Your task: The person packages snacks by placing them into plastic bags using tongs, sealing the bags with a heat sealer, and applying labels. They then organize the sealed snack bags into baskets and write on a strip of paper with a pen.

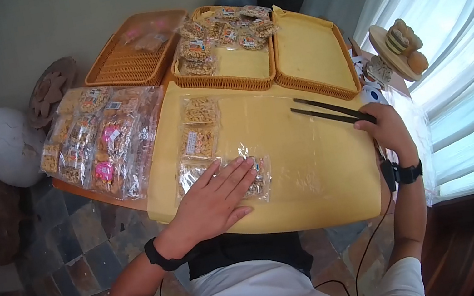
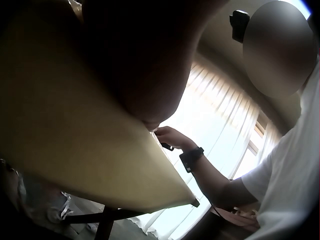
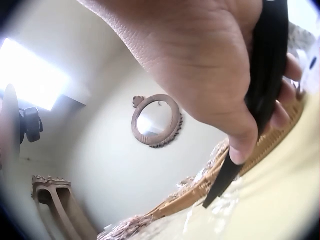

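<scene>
A large clear plastic bag (image 1: 285,133) lies flat on the yellow table cover (image 1: 346,192). In its left part are small packets of snack pieces (image 1: 199,141), set in a column. My left hand (image 1: 215,202) rests with its fingers extended over the near packets, partly covering a shiny packet (image 1: 262,175). On the right, my right hand (image 1: 387,128) grips black tongs (image 1: 329,112), their two arms spread and pointing left over the bag's right side. The right wrist view shows the thumb along the tongs (image 3: 267,65). In the left wrist view the left hand's fingers are hidden.
Filled bags of packets (image 1: 90,142) lie along the table's left side. At the back stand a wicker basket (image 1: 126,59), a middle basket (image 1: 225,83) with several packets, and a lined basket (image 1: 311,49). A round white pot (image 1: 8,147) is at left, white curtains (image 1: 459,77) at right.
</scene>
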### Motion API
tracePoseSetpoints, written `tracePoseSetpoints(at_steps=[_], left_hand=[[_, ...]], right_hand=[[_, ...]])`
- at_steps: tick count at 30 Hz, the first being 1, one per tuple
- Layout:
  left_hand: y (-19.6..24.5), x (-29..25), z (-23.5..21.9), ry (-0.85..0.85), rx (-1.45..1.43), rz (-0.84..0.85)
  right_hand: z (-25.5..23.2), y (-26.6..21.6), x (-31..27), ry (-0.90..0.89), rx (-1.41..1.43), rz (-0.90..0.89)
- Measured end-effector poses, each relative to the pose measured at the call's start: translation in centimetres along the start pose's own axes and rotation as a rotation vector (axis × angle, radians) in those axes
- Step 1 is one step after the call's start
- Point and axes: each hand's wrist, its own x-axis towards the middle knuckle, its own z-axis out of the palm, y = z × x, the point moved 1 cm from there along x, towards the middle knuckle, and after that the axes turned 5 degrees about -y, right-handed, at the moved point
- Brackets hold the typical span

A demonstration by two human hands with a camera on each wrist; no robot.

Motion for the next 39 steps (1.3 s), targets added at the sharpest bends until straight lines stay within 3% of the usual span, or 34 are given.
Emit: tracePoseSetpoints(at_steps=[5, 9, 12, 15, 20, 25, 30, 36, 39], left_hand=[[-0.4, -0.2, 0.3, 0.053, -0.036, 0.01], [-0.8, -0.6, -0.3, 0.106, -0.093, 0.029], [-2.3, -1.5, -1.9, 0.166, -0.139, -0.011], [-4.7, -2.8, -2.2, 0.265, -0.196, -0.104], [-6.7, -3.7, -1.0, 0.404, -0.431, -0.158], [-7.0, -3.7, -1.0, 0.417, -0.601, -0.187], [-7.2, -3.8, -0.7, 0.434, -0.591, -0.191], [-7.3, -3.8, -0.7, 0.435, -0.576, -0.195], [-7.4, -3.8, -0.5, 0.443, -0.562, -0.194]], right_hand=[[-7.4, 2.3, -2.2, -0.263, -0.095, 0.358], [-9.2, 2.9, -0.5, -0.204, 0.25, 0.368], [-6.3, 0.4, 3.8, -0.211, 0.368, 0.244], [-2.4, -5.0, 8.3, -0.252, 0.122, 0.188], [1.4, -11.2, 16.0, -0.4, 0.414, 0.226], [3.5, -12.7, 21.3, -0.565, 0.59, 0.191], [5.2, -13.2, 24.2, -0.766, 0.787, 0.254], [7.6, -12.5, 27.0, -0.86, 0.98, 0.274], [7.6, -12.0, 27.1, -0.805, 0.92, 0.193]])
